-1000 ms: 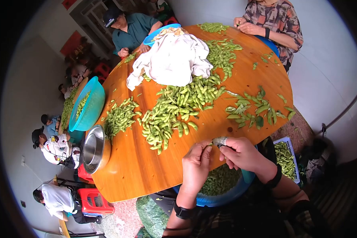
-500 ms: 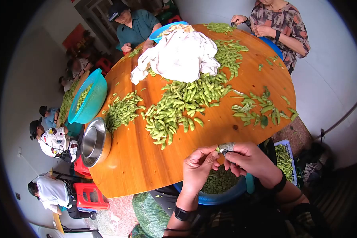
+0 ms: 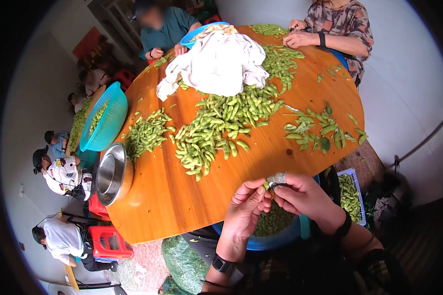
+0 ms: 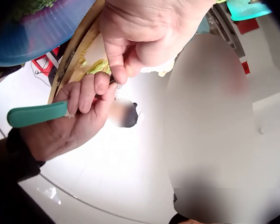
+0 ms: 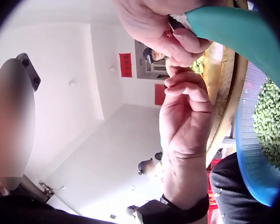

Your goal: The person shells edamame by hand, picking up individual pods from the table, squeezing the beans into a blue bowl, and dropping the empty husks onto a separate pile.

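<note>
A small green pod [image 3: 267,186] is pinched between thumb and fingers of the left hand [image 3: 242,211], above the table's near edge. The right hand [image 3: 307,196] meets it there, a grey wrap [image 3: 277,178] round one finger. Curled right-hand fingers hold a tool by its green handle [image 4: 37,115], seen in the left wrist view and large in the right wrist view; its working end is hidden between the hands. Beneath them is a blue basin [image 3: 275,242] of shelled beans [image 5: 272,123]. Piles of pods [image 3: 209,132] lie on the wooden table [image 3: 172,209].
A white cloth [image 3: 221,64] lies mid-table. Steel bowls [image 3: 112,172] and a teal basket [image 3: 106,123] stand at the left edge. Leafy pods [image 3: 325,129] lie right. A crate of pods [image 3: 349,196] is low right. Two people sit across; red stools [image 3: 110,243] stand lower left.
The head view has shifted slightly. Both hands stay together at the pod; the right fingers have closed in nearer the left fingertips. Across the table, the right-hand person's hands have come closer together.
</note>
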`<state>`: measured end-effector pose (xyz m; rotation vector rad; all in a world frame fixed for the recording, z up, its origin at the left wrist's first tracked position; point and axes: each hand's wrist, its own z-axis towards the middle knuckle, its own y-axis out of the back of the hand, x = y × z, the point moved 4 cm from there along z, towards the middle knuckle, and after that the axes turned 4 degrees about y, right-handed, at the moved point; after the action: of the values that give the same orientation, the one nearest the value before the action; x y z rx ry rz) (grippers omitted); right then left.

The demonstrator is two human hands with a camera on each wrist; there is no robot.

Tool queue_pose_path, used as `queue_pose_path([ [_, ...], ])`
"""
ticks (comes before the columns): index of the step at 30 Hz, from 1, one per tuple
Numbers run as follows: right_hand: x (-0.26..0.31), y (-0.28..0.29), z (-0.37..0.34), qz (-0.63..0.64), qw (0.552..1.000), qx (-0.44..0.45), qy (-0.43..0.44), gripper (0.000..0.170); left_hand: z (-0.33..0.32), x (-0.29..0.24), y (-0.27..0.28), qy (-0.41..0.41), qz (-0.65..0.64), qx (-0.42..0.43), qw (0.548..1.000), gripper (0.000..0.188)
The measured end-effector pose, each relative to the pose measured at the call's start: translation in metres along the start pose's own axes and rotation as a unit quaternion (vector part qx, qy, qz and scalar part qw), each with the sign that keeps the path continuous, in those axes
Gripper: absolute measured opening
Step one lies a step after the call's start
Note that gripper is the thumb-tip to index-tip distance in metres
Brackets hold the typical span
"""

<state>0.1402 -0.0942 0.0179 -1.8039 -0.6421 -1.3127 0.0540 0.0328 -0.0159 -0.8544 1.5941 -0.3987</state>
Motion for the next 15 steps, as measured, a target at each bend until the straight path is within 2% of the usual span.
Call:
queue_pose_path([
  [1, 0.0, 0.001, 0.001, -0.088, 0.995, -0.033, 0.024, 0.014, 0.001, -0.001, -0.009, -0.026, 0.015, -0.017, 0.999, 0.019],
  [2, 0.001, -0.001, 0.001, -0.086, 0.995, -0.033, 0.02, 0.014, 0.002, 0.0, -0.013, -0.024, 0.013, -0.02, 0.999, 0.019],
  [4, 0.02, -0.009, -0.001, -0.198, 0.967, -0.017, 0.162, 0.015, 0.001, -0.011, -0.022, -0.174, 0.2, -0.008, 0.964, 0.018],
  [5, 0.023, -0.01, -0.003, -0.161, 0.983, -0.026, 0.087, 0.015, 0.0, -0.013, -0.02, -0.194, 0.235, -0.012, 0.952, 0.019],
  [6, 0.023, -0.01, -0.001, -0.161, 0.983, -0.026, 0.088, 0.015, 0.001, -0.015, -0.017, -0.195, 0.235, -0.012, 0.952, 0.019],
  [8, 0.018, -0.009, 0.001, -0.055, 0.997, -0.005, 0.061, 0.015, -0.002, -0.019, -0.018, -0.269, 0.427, -0.023, 0.863, 0.018],
  [9, 0.018, -0.009, 0.001, -0.036, 0.998, -0.007, 0.049, 0.012, -0.002, -0.019, -0.022, -0.267, 0.426, -0.024, 0.864, 0.018],
  [10, 0.017, -0.011, 0.002, -0.034, 0.998, -0.007, 0.047, 0.012, -0.007, -0.024, -0.031, -0.337, 0.544, -0.08, 0.765, 0.016],
  [11, 0.014, -0.013, 0.004, -0.02, 0.999, -0.011, 0.05, 0.01, -0.011, -0.026, -0.038, -0.395, 0.644, -0.133, 0.641, 0.014],
  [15, 0.014, -0.016, 0.008, -0.011, 0.998, -0.021, 0.055, 0.009, -0.008, -0.024, -0.035, -0.388, 0.642, -0.165, 0.64, 0.014],
])
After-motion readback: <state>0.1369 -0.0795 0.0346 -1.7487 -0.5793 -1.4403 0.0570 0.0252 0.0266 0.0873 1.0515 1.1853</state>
